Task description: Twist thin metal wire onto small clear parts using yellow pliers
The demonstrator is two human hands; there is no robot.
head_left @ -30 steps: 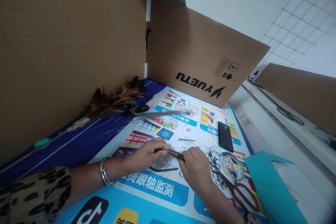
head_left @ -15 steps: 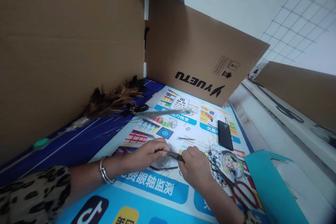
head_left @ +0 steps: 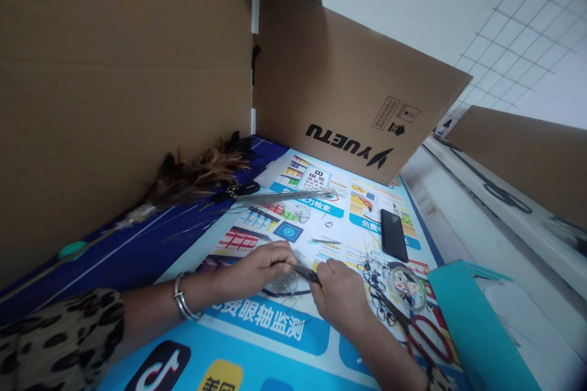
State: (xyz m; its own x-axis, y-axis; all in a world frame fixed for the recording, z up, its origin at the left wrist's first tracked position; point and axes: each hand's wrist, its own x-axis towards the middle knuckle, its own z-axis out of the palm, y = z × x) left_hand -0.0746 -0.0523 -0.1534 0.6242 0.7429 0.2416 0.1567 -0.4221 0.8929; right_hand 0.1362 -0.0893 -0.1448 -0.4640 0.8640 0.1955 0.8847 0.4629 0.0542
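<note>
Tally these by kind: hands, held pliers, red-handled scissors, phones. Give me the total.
Hands: 2 (left hand, right hand)
Held pliers: 1
Red-handled scissors: 1
Phone: 1
Total: 5

One head-worn camera looks forward and down past the forearms (head_left: 149, 316) to the fingers (head_left: 279, 256). It sits above and behind them, near enough yet wide, so they show small, below mid-frame. Left of the fingers, a side panel (head_left: 123, 61) runs up to the top edge; beyond them the view meets a far panel (head_left: 353, 85); up and right of them, a grid (head_left: 518, 36).
</note>
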